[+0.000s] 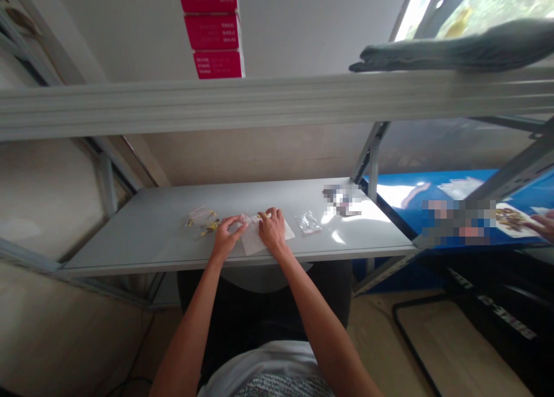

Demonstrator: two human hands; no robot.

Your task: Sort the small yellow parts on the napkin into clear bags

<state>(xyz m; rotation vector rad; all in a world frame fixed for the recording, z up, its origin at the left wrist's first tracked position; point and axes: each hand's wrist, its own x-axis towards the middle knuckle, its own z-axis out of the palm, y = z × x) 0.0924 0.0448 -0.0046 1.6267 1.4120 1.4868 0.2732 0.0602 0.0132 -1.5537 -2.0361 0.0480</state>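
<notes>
Head view. Your left hand (229,238) and right hand (272,229) sit close together at 12 o'clock from your chest, not touching each other. Both are curled, with fingers down on a thin, translucent white plastic sheet (258,244). The sheet lies flat on the shelf, mostly under your right palm, and may be a bag, but that's hard to confirm. Left fingertips are at its 9 o'clock edge; right fingertips are near its top edge. You may be pinching it, but I can't confirm that from here. A small yellow item shows between your hands at the sheet's top edge; too small to identify.

At 9 o'clock from your hands: small yellow-and-metal parts (201,221), loose on the light gray metal shelf board (130,238). At 3 o'clock: a small clear resealable plastic bag (308,223) with a red strip, apart from your right hand. At 2 o'clock: a pixelated, unreadable item (341,201).

Far right, at 3 o'clock: another person's hand (543,224) beside a white card (511,219) holding brown-gold pieces, on a glossy blue surface (402,192). Overhead at 12 o'clock: stacked magenta cardboard boxes (212,30) on the upper shelf.
</notes>
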